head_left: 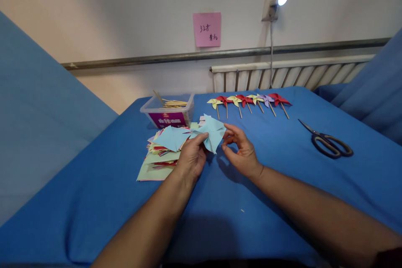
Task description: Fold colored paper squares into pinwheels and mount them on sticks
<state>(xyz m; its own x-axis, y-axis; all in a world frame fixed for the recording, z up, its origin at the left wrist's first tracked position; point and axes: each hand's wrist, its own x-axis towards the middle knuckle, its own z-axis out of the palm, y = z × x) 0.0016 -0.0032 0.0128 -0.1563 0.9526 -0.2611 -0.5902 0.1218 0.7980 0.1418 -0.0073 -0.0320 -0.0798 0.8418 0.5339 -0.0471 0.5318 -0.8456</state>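
Observation:
A light blue paper square [215,130], cut in from its corners, is held up over the table. My left hand [194,155] is closed on its lower left part, thumb on top. At the paper's right corner is my right hand [241,150], its index finger touching or very near the edge; thumb and index finger are apart. Beside my left hand lies a pile of coloured paper sheets [157,168], with another cut light blue sheet [172,137] on top.
Behind the pile stands a clear plastic box [188,113] with thin wooden sticks [176,104]. Several finished paper pinwheels [245,99] lie in a row at the back. Black-handled scissors [326,141] rest at the right on the blue tablecloth [103,192]. A small white scrap [242,210] lies in front.

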